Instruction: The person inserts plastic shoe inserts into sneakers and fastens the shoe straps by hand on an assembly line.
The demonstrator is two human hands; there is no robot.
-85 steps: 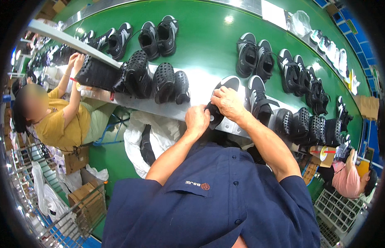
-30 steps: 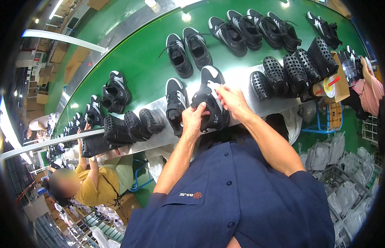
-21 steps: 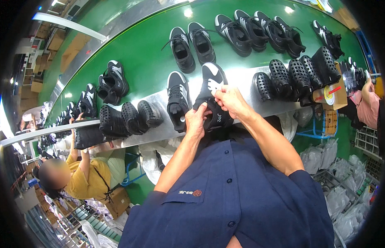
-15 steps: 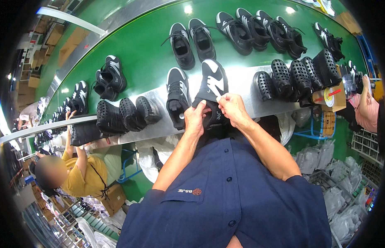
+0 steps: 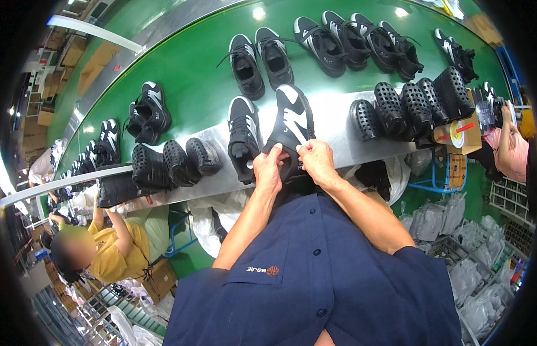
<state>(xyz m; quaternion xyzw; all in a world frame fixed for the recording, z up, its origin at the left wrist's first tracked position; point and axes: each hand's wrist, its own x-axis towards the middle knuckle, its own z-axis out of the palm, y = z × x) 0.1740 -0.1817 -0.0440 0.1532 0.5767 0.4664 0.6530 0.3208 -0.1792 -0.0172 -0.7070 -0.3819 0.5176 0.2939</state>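
Note:
Both my hands grip a black sneaker point(image 5: 291, 119) with white side markings and a light toe; its toe points away from me on the metal ledge. My left hand point(image 5: 269, 168) pinches the left side of the shoe's opening, thumb on top. On the right edge of the collar, my right hand point(image 5: 317, 161) is closed with fingers and thumb pressed together. My fingers hide part of the heel and opening. Close to my left hand, a matching sneaker point(image 5: 243, 128) lies on the ledge, with something small and pale inside it.
The metal ledge point(image 5: 343, 124) borders a green work surface point(image 5: 205, 75) holding several sneakers point(image 5: 320, 47). Black perforated shoe-shaped forms point(image 5: 389, 109) stand at right, more forms point(image 5: 179, 162) at left. A curved metal rail point(image 5: 55, 183) and a person in yellow point(image 5: 121, 248) are at left.
My right hand has come slightly nearer and to the left along the sneaker's collar, closer to my left hand. My left hand keeps its grip. The whole view has shifted a little.

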